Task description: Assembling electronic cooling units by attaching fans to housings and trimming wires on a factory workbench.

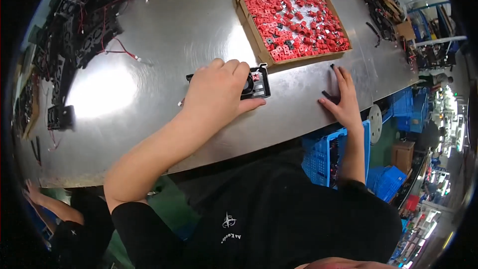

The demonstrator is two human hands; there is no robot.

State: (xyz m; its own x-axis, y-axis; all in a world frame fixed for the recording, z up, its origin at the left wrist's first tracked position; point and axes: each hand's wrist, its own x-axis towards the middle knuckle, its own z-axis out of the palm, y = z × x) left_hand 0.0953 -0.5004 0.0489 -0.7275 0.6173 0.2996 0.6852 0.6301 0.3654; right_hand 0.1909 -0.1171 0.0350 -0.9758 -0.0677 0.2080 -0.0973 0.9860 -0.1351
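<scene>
My left hand (219, 87) is curled over a black plastic housing (267, 80), which lies on the metal table. Beside the fingers show part of a round black fan (247, 85), a small red piece (256, 76) and silvery metal parts. The hand hides the housing's left portion; a dark end and a small white connector stick out past it. To the right, my right hand (346, 102) rests at the table's front edge, thumb and fingers apart. One small black piece (332, 65) is by its fingertips, and a black strip (327, 94) is by its thumb.
A cardboard tray (259, 45) full of red plastic parts stands beyond my hands. Black fan assemblies with red wires (67, 45) pile up at the left. Dark parts (381, 15) lie at the far right. Below the edge stands a blue crate (318, 159); another person's hand (34, 193) is lower left.
</scene>
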